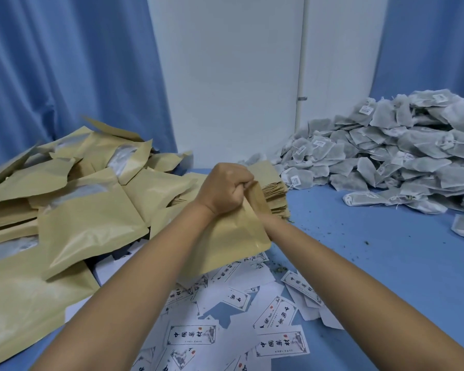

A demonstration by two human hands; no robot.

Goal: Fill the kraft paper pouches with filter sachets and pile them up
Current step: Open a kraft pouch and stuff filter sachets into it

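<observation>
At centre the left hand (227,188) gripped a pouch (236,236) over the blue surface (373,263); the pouch hid the right hand, state unclear.

Blue curtains (65,62) hang at the upper left and upper right of the frame. A white wall (225,76) with a thin pipe (301,76) stands between them. White paper cards (190,334) with black writing lie scattered at the bottom middle on the blue table (373,263). Tiny green crumbs (366,242) dot the table at the right.

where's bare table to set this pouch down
The bare blue table on the right, between the sachet heap and the label cards. The left is crowded with kraft pouches. Loose crumbs dot the free patch.
</observation>
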